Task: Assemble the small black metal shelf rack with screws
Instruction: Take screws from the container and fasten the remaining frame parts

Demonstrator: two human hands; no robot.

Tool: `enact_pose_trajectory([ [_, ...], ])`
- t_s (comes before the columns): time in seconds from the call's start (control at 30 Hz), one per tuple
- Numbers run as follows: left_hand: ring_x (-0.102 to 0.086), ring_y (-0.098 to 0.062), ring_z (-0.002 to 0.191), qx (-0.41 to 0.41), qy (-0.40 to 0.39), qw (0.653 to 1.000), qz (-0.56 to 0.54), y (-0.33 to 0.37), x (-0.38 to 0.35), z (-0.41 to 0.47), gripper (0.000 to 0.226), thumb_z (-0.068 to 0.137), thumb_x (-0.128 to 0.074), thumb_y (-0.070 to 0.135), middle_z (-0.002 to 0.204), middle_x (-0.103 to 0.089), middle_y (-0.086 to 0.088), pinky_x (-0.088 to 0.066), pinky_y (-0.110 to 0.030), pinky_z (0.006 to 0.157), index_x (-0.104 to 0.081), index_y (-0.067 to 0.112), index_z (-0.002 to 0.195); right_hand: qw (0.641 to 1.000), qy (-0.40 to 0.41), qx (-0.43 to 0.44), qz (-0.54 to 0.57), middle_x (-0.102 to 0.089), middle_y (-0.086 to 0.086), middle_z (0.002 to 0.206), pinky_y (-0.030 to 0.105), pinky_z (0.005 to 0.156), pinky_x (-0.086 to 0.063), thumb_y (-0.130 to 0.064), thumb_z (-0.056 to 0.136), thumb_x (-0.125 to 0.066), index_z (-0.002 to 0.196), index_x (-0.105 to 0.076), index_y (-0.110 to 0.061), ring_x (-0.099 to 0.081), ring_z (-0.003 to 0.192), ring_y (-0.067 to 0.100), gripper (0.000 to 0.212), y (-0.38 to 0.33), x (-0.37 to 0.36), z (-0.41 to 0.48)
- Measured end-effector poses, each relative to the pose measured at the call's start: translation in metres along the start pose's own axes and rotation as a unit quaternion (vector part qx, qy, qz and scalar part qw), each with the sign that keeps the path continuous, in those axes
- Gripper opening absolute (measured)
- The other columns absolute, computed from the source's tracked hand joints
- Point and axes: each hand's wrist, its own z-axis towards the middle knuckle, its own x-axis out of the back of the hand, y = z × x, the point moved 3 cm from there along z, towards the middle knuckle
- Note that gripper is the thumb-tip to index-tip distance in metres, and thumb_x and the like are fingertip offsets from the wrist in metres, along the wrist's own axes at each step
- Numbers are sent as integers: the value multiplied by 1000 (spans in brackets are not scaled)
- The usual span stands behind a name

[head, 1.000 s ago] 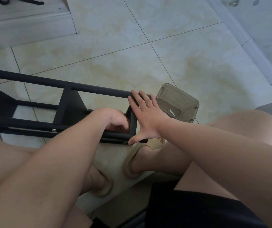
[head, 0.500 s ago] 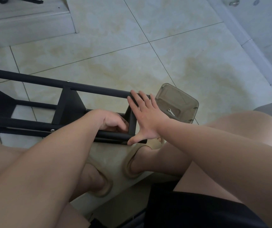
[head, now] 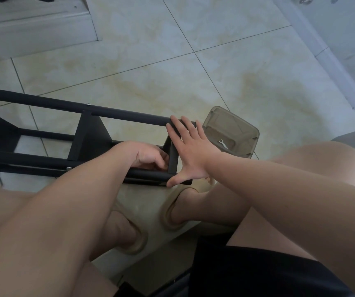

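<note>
Right hand: I am pressing my right hand flat against the end of the black shelf rack. The fingers are spread, with the fingertips reaching the far rail and the thumb lying on the near rail.
Left hand: I am reaching my left hand inside the frame, just behind the end panel. Its fingers are curled, but the panel is hiding what they are pinching, so I cannot tell.
Rack position: It is lying on its side on the floor, just beyond my feet and well apart from the wall along the floor's right edge.
Handling: I am judging it to be stiff painted metal, light enough to shift with one hand and likely to slide on smooth tile. Bracing the end is therefore making sense.
Where to hold: I am favouring the round rails near a joint rather than the thin panel edges.
Count, rack: I am seeing three panels, the two named rails and two bright screw heads, one on each of them.
Count, nearby: One plastic tub is sitting just beside the rack's end, with one small wrench inside.
</note>
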Motion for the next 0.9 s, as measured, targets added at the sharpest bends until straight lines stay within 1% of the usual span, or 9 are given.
enact_pose_trajectory([
  [0.1,-66,-29,97,14,10,1000,9,-1,0,-1,23,92,-54,-1,102,-71,-15,-49,-40,96,-69,3,108,1000,-1,0,0,21,14,166,59,122,5,-101,54,-50,160,12,-8,19,153,39,154,0,0,0],
  [0.2,-67,-30,93,45,55,996,53,-3,2,-2,24,87,-65,16,95,-75,-13,-49,-45,100,-75,3,104,1000,0,-2,1,20,14,167,59,122,5,-102,54,-49,160,12,-8,18,153,39,154,0,-1,1],
  [0.37,-67,-29,102,32,99,989,108,1,3,-4,39,73,-70,25,110,-73,-18,-47,-51,106,-75,4,105,1000,-2,-2,-2,21,13,167,60,122,4,-103,53,-47,160,13,-8,18,153,38,155,0,-1,1],
  [0.43,-64,-27,97,11,96,990,104,3,1,-6,47,65,-67,23,111,-72,-19,-46,-50,105,-74,2,106,1000,-3,-2,-3,21,13,166,60,122,4,-103,52,-46,160,13,-8,19,153,38,155,0,-1,1],
  [0.53,-60,-28,93,-1,78,995,68,4,-1,-8,42,62,-66,18,99,-68,-18,-48,-46,96,-74,5,101,1000,-2,-2,-3,21,13,166,60,122,4,-103,52,-46,160,12,-8,19,153,38,155,0,-1,1],
  [0.63,-60,-30,95,1,62,997,42,1,1,-6,29,73,-67,11,100,-67,-17,-46,-48,100,-73,9,101,1000,-2,-2,-1,22,13,166,60,122,4,-103,52,-47,160,13,-8,20,153,38,155,0,-1,1],
  [0.7,-64,-29,97,3,78,996,35,-2,4,-3,20,83,-64,8,98,-72,-13,-49,-43,97,-75,9,100,1000,-2,-2,0,22,13,166,60,122,4,-102,52,-48,160,13,-8,20,153,38,155,-1,-1,1],
  [0.77,-68,-28,100,10,83,995,47,-3,4,-2,22,85,-65,12,98,-77,-7,-50,-38,95,-76,9,104,1000,-1,-4,-2,22,13,166,60,122,4,-102,52,-48,160,13,-8,19,153,38,155,0,-1,1],
  [0.9,-67,-25,96,6,85,994,71,-1,3,-4,28,69,-71,21,94,-76,-6,-48,-36,95,-78,11,95,1000,-1,-4,-4,23,14,166,61,122,4,-103,51,-47,159,14,-8,19,152,39,156,0,-2,1],
])
